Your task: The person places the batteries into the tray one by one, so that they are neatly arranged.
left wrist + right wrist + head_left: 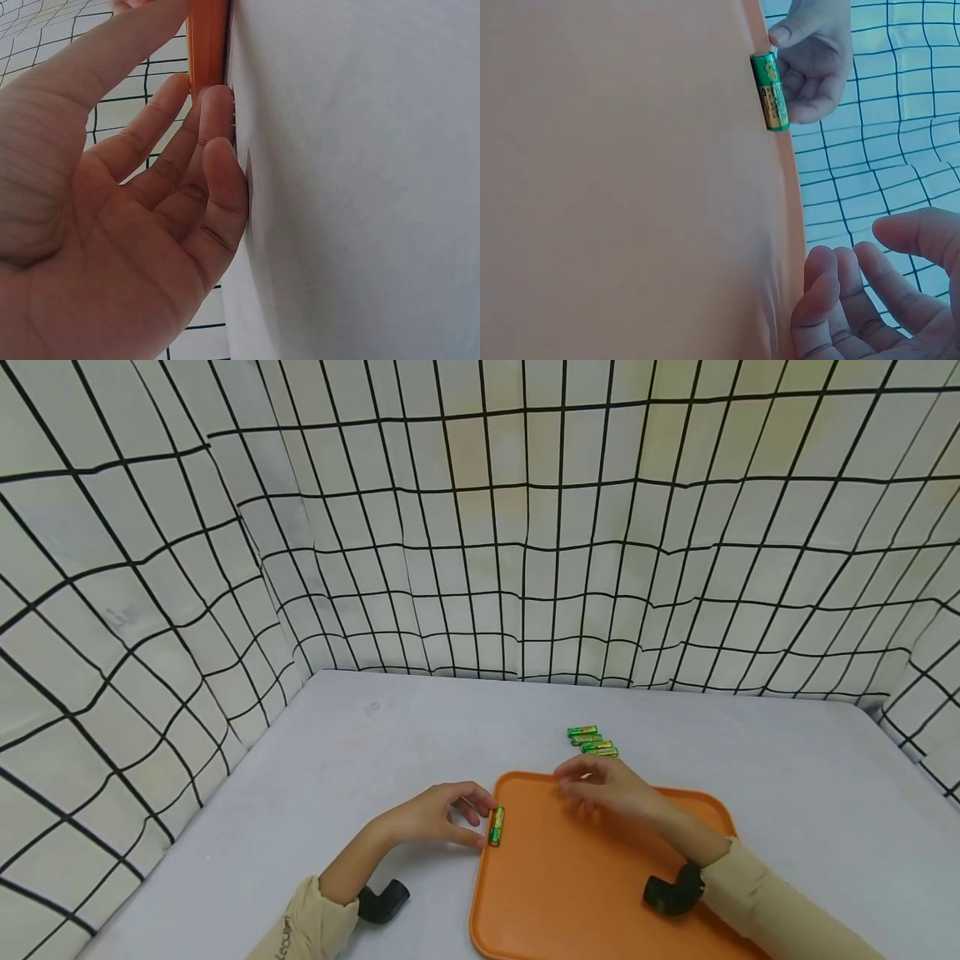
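Note:
A green and gold battery (497, 827) lies along the left rim of an orange tray (570, 893). Beside that rim is my left hand (438, 814), its thumb and fingers loosely bent around the battery's end of the edge. In the left wrist view, the fingertips (217, 105) reach the tray's outer side and nothing is seen between thumb and fingers. My right hand (611, 787) hovers by the tray's far edge, thumb apart from relaxed fingers. The right wrist view shows it holding nothing, with the battery (770, 91) further along the rim.
Several green batteries (592, 742) lie side by side on the white table (420, 727), just beyond the tray's far edge. Black grid netting (480, 527) over white sheeting encloses the back and sides. A black camera mount (675, 892) hangs under each wrist.

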